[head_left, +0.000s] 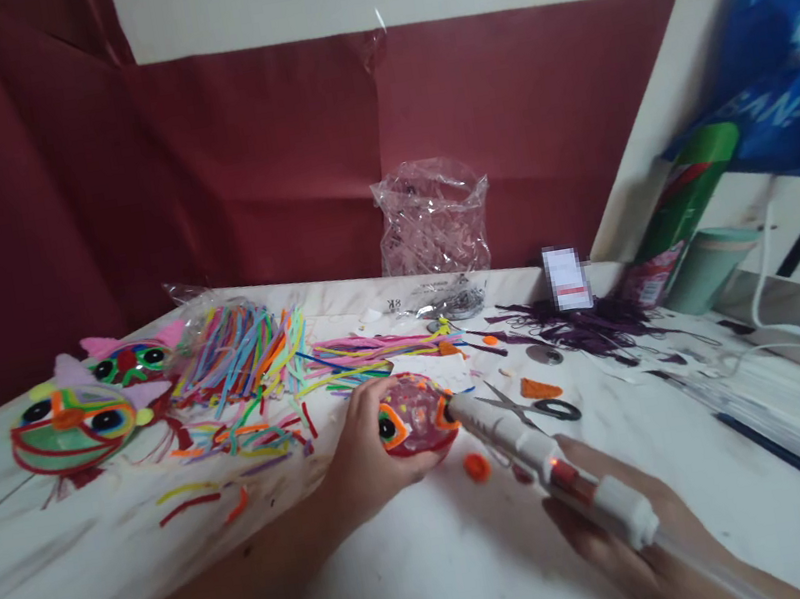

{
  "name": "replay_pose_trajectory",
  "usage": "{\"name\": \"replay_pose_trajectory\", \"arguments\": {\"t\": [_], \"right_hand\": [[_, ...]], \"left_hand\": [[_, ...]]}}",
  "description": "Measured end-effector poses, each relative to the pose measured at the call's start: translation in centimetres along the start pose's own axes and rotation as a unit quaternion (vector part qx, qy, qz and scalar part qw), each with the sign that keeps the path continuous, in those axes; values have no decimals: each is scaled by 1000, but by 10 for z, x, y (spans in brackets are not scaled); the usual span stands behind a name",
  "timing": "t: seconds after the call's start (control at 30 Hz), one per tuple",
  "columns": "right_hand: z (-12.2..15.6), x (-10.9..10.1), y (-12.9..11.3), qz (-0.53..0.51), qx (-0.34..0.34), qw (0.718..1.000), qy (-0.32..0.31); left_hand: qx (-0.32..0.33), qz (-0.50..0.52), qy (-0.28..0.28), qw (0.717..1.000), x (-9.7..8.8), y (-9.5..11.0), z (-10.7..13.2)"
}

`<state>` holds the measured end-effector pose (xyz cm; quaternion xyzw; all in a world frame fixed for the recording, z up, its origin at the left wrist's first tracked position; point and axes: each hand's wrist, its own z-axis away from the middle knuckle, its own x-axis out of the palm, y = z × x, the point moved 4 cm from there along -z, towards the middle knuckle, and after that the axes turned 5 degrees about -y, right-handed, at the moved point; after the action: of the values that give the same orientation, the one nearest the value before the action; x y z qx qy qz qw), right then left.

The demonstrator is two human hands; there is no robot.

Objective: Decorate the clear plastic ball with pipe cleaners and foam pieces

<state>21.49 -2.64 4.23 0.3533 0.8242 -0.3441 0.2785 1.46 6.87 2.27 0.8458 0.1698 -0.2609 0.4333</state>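
The red ball (421,430), clasped by the left hand (365,455) over the table (92,561), already has two orange-rimmed eyes (388,429), the right hand (622,507) grips a glue gun (521,440) with its tip by one, and an orange disc (476,468) lies nearby unattached

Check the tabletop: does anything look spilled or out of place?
The scissors look out of place: lying open, blades apart, just beyond the glue gun in the right hand. Dark purple strips also sprawl in a loose tangle.
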Motion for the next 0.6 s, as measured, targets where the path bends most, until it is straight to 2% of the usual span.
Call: {"name": "replay_pose_trajectory", "arguments": {"t": [0.13, 0.23, 0.37, 0.5, 0.6], "right_hand": [[-15, -22, 40, 121, 104, 986, -52], [-21, -35, 80, 256, 211, 935, -124], [-7, -36, 118, 341, 257, 881, -204], [12, -36, 131, 332, 270, 871, -241], [14, -44, 124, 318, 245, 882, -246]], "left_hand": [[-10, 9, 9, 1000, -2, -4, -1], [-5, 10, 20, 1000, -4, -7, -2], [-5, 4, 14, 1000, -3, -9, -4], [-15, -2, 8, 1000, -3, -7, -4], [-12, -3, 16, 1000, -3, -6, -4]]}}
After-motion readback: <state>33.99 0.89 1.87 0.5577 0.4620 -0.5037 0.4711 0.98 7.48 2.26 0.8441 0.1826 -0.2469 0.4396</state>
